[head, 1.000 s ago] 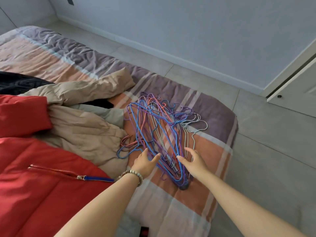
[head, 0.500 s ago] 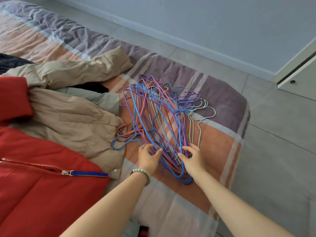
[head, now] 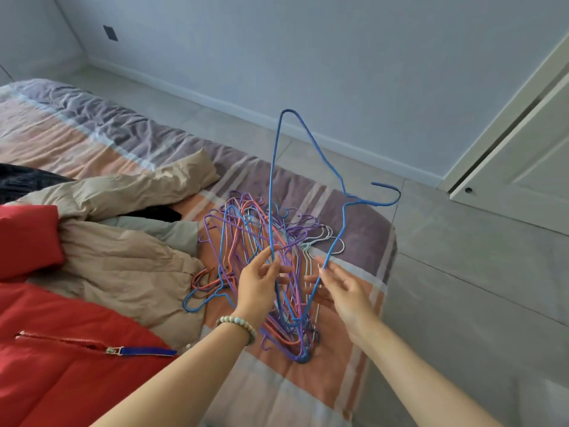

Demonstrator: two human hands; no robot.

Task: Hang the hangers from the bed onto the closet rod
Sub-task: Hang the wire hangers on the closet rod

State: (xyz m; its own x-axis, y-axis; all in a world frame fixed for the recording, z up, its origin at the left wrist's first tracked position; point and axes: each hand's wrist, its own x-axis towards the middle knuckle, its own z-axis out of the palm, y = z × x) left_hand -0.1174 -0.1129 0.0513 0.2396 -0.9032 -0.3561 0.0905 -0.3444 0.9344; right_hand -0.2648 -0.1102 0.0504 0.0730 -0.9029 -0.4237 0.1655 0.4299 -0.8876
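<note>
blue hanger (head: pixel 271 195): lifted, tilted, hook right | hanger pile (head: pixel 286 334): multicoloured, tangled, on bed (head: pixel 92 134)

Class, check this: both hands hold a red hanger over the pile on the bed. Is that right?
No. The head view shows the hanger is blue, not red. The left hand and right hand do hold it over the pile on the bed.

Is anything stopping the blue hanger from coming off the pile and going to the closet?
Yes. The blue hanger is tipped up, but its bottom corner sits down among the purple and orange wires of the hanger pile, which may snag it. The closet rod isn't in view.
</note>
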